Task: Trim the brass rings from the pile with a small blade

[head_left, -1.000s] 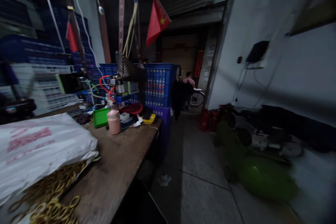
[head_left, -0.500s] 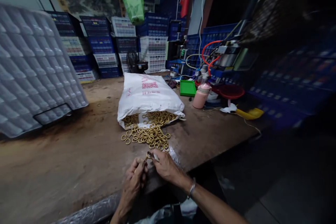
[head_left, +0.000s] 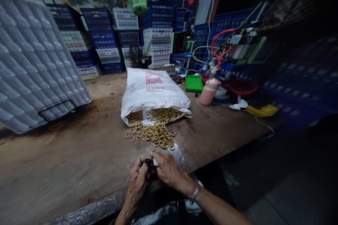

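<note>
Both my hands meet at the near edge of the wooden workbench [head_left: 79, 154]. My left hand [head_left: 137, 182] is closed, pinching a brass ring together with a small dark part [head_left: 149, 162]. My right hand [head_left: 167, 169], a bangle on its wrist, is closed on the same small piece from the right. Just beyond my fingers lies a loose pile of brass rings [head_left: 151, 133], spilling out of a white printed sack [head_left: 151, 89] that lies open toward me.
A grey moulded tray sheet [head_left: 34, 66] leans at the left. A green tray [head_left: 193, 83], a pink flask [head_left: 209, 91], a red bowl [head_left: 243, 87], a yellow scoop [head_left: 262, 111] and a hose-fed machine [head_left: 237, 47] crowd the right. Stacked blue and white crates [head_left: 126, 38] line the back.
The view swung from the aisle on the right down to the bench. In the last half second my hands drew slightly closer together on the ring and part.
</note>
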`<state>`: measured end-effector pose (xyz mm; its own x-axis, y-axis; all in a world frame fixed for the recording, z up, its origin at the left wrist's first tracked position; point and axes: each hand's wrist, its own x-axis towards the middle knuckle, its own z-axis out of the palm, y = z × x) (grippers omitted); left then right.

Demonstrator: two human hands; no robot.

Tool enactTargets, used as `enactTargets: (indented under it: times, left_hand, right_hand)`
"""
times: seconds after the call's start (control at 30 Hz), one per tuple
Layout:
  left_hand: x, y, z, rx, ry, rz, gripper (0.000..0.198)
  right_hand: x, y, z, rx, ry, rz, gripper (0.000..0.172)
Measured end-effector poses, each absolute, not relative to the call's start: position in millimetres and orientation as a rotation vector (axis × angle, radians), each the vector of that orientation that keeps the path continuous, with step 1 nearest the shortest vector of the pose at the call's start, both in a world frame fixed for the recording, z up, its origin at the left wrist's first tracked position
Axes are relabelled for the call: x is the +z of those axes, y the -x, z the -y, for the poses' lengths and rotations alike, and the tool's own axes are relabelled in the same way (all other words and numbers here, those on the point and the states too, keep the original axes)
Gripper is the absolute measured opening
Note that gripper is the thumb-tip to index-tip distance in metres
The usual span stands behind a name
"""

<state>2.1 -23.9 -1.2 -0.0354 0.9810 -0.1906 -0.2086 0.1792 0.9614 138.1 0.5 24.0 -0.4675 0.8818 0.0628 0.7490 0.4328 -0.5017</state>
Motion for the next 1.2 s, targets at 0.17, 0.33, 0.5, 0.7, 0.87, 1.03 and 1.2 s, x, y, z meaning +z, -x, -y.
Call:
enactTargets:
  times: [0.17, 0.33, 0.5, 0.7, 0.87, 1.03, 1.2]
  left_hand:
    - [1.2, -2.2, 23.0, 1.199, -0.915, -1.196, 0.036]
    - [0.9, -3.0, 23.3, 1.210, -0.899, -1.184, 0.033]
    - [-4.1, -1.7, 23.3, 1.184, -0.924, -1.195, 0.030]
    - [-2.1, -3.6, 22.4, 1.198, -0.909, -1.164, 0.030]
    - [-1.2, -2.7, 23.2, 1.119, -0.864, -1.235, 0.036]
    - [6.6, -2.2, 31.4, 1.081, -0.826, -1.245, 0.035]
    - [26.5, -6.2, 38.7, 1.121, -0.726, -1.095, 0.032]
  right_hand:
    - [24.1, -137.2, -1.2, 0.590, 1.408, 2.384, 0.034]
    - [26.8, -136.8, -0.7, 0.629, 1.422, 2.384, 0.037]
    - [26.5, -136.2, -0.9, 0.602, 1.437, 2.378, 0.036]
    - [23.8, -136.1, -2.8, 0.614, 1.458, 2.386, 0.035]
    - [18.4, -134.5, -2.7, 0.589, 1.524, 2.435, 0.031]
    - [19.0, -138.4, -7.1, 0.566, 1.617, 2.401, 0.028]
    - [25.9, -146.1, -18.6, 0.610, 1.605, 2.218, 0.021]
